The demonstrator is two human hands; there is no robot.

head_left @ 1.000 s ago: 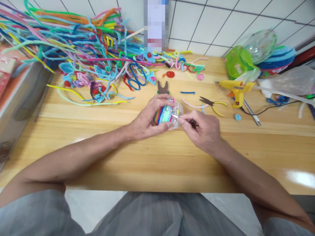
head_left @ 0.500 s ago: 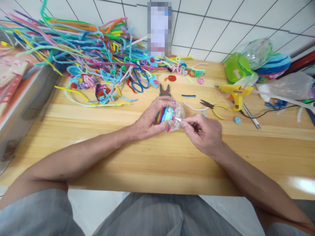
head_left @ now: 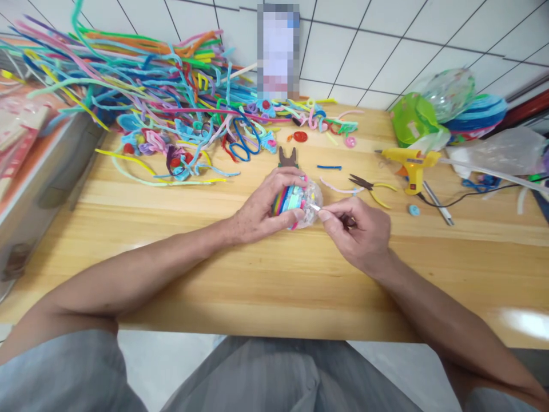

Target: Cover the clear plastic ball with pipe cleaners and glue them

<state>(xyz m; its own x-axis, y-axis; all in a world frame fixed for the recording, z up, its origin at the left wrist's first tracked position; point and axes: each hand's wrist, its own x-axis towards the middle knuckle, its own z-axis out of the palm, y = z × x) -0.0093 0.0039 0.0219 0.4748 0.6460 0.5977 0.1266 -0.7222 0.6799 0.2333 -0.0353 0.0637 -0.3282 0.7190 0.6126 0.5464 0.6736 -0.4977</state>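
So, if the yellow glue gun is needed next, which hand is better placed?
Probably the right hand: it is nearer the yellow glue gun, though it holds a small silvery tool. The left hand is farther and grips the striped object.

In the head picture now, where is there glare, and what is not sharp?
Head view: white glare on the pale wooden table, lower right; same view: pixel blocks obscure the pale rectangular object, and the small silver tip looks indistinct.

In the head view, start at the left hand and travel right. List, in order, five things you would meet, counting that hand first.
Left hand → colourful rounded piece → right hand → small light-blue disc → grey rod
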